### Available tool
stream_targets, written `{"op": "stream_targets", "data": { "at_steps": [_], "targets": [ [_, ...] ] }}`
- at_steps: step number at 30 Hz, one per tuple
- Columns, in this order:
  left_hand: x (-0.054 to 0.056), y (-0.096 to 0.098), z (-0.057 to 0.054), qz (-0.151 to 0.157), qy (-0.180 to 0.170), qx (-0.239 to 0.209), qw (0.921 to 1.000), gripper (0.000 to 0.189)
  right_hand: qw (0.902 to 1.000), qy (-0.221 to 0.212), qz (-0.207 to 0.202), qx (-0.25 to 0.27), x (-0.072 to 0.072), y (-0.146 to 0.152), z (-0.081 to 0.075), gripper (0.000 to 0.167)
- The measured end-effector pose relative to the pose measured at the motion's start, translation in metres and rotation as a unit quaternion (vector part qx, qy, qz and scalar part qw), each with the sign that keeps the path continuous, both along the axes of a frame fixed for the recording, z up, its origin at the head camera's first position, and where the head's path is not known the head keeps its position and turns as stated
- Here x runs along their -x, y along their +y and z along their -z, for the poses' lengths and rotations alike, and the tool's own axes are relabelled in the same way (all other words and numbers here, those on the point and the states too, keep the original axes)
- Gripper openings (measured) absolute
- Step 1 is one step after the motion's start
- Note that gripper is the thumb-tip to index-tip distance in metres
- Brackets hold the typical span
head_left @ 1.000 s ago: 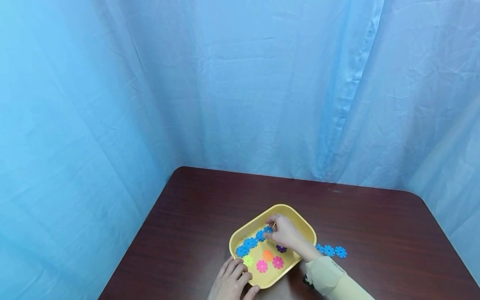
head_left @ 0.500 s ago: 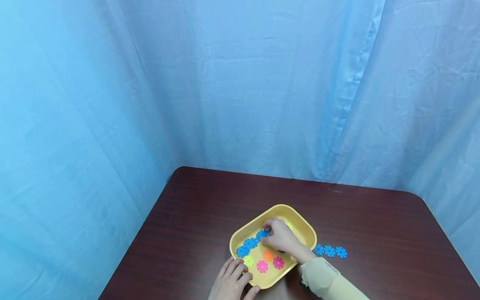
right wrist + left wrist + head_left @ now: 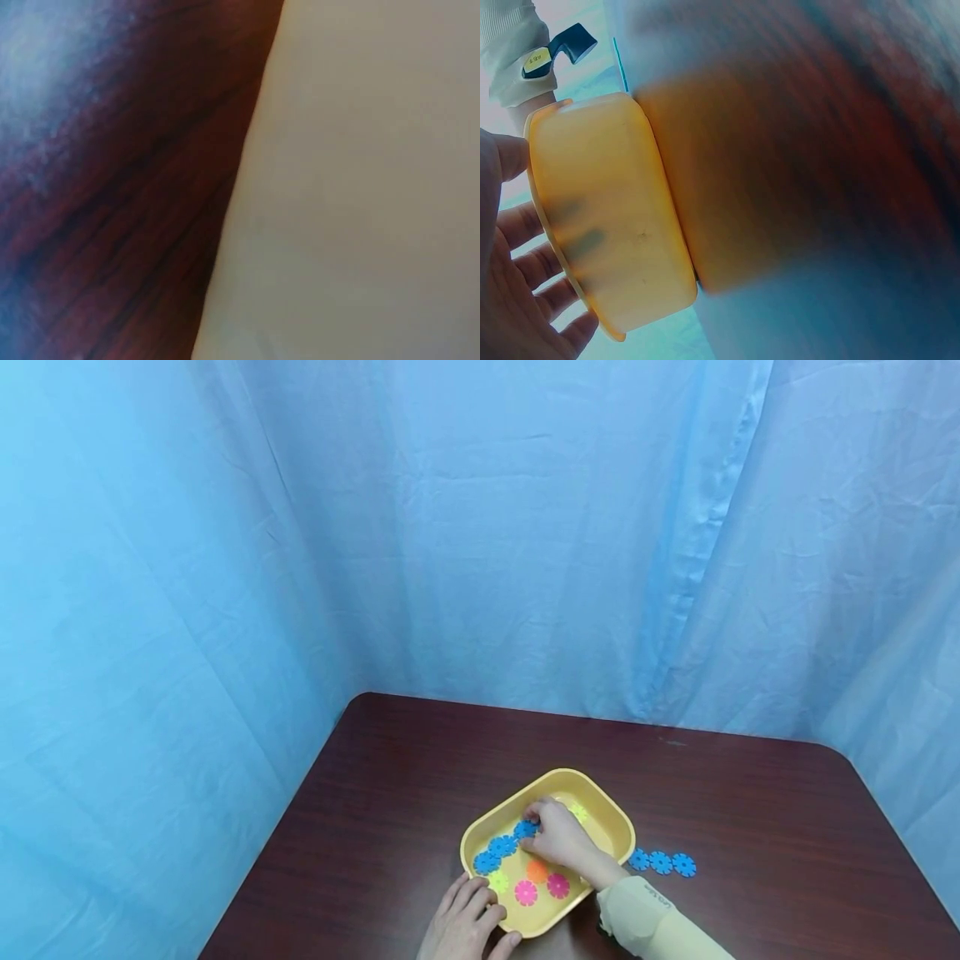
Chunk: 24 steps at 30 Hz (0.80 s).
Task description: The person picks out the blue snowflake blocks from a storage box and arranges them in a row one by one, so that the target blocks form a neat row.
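Note:
A yellow plastic tub (image 3: 475, 835) sits on the table, holding flower-shaped notched plastic discs. My left hand (image 3: 463, 918) grips its near left corner, fingers over the rim; in the left wrist view, the fingers (image 3: 538, 264) and thumb lie along the rim beside the tub's outer wall. Inside the tub, a chain of blue notched discs (image 3: 501, 846) runs along the far left side. At its right end my right hand (image 3: 561, 837) pinches a blue disc (image 3: 526, 829), partly hidden by the fingers. The right wrist view shows only the sleeve (image 3: 352, 187) and tabletop.
Pink discs (image 3: 526, 892), an orange disc (image 3: 537, 871) and yellow-green discs (image 3: 498, 882) lie loose in the tub. Three blue discs (image 3: 661, 862) lie in a row on the dark table (image 3: 780, 827), right of the tub. Blue curtains (image 3: 525, 543) hang behind.
My right hand has shifted slightly left and down along the blue chain. A yellow-green disc behind it has come into view, and a purple disc is now covered. The left hand stays put.

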<state>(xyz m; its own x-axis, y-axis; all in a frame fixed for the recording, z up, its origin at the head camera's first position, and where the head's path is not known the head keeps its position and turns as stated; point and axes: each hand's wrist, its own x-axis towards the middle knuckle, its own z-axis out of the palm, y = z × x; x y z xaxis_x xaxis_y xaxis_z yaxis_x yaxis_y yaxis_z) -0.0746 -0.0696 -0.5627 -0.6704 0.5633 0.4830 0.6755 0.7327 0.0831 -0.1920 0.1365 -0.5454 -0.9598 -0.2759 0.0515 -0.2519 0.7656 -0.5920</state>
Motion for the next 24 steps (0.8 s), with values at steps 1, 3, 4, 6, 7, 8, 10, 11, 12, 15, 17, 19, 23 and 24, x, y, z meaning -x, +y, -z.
{"op": "stream_targets", "data": {
  "at_steps": [1,3,4,6,7,8,10,11,12,15,17,19,23,24],
  "targets": [
    [-0.0002,0.0001,-0.0002,0.0,-0.002,0.001,1.0,0.022,1.0,0.0,0.001,-0.004,0.0002,-0.0001,0.0009,0.033],
    [-0.0005,0.0004,-0.0006,0.001,-0.006,0.002,1.0,0.022,0.9999,0.0,0.004,-0.011,0.0006,-0.0002,0.0021,0.033],
    [-0.0006,0.0006,-0.0007,0.001,-0.007,0.003,1.0,0.022,0.9999,0.0,0.006,-0.014,0.0009,-0.0002,0.0027,0.032],
    [-0.0008,0.0007,-0.001,0.001,-0.008,0.002,1.0,0.022,0.9999,0.002,0.006,-0.014,0.0016,-0.0001,0.0043,0.032],
    [-0.0008,0.0008,-0.0011,0.001,-0.008,0.002,1.0,0.021,0.9999,0.003,0.006,-0.013,0.0018,0.0,0.0046,0.032],
    [-0.0007,0.0009,-0.0012,0.0,-0.008,0.001,1.0,0.021,0.9999,0.004,0.005,-0.013,0.0019,0.0001,0.0046,0.031],
    [-0.0006,0.0008,-0.0011,-0.001,-0.004,0.001,1.0,0.021,0.9999,0.009,0.002,-0.014,0.0024,0.0003,0.0053,0.031],
    [-0.0006,0.0008,-0.001,-0.001,-0.002,0.001,1.0,0.021,0.9999,0.01,0.001,-0.013,0.0025,0.0004,0.0057,0.03],
    [-0.0005,0.0007,-0.0008,-0.001,0.0,0.0,1.0,0.021,0.9999,0.009,0.0,-0.014,0.0026,0.0005,0.0062,0.03],
    [-0.0004,0.0005,-0.0003,-0.002,0.007,0.0,1.0,0.021,0.9998,0.012,-0.002,-0.014,0.0029,0.0008,0.0077,0.029],
    [-0.0003,0.0004,-0.0002,-0.002,0.007,-0.001,1.0,0.021,0.9998,0.011,-0.001,-0.014,0.0029,0.001,0.0084,0.029],
    [-0.0003,0.0005,-0.0001,-0.001,0.004,0.0,1.0,0.021,0.9998,0.013,-0.002,-0.013,0.0029,0.0011,0.0084,0.029],
    [-0.0003,0.0005,-0.0001,-0.002,0.002,0.001,1.0,0.021,0.9999,0.006,0.001,-0.009,0.0031,0.0009,0.0078,0.029],
    [-0.0003,0.0004,0.0,-0.002,0.002,0.001,1.0,0.021,0.9999,0.005,0.001,-0.009,0.003,0.0008,0.0074,0.029]
  ]
}}
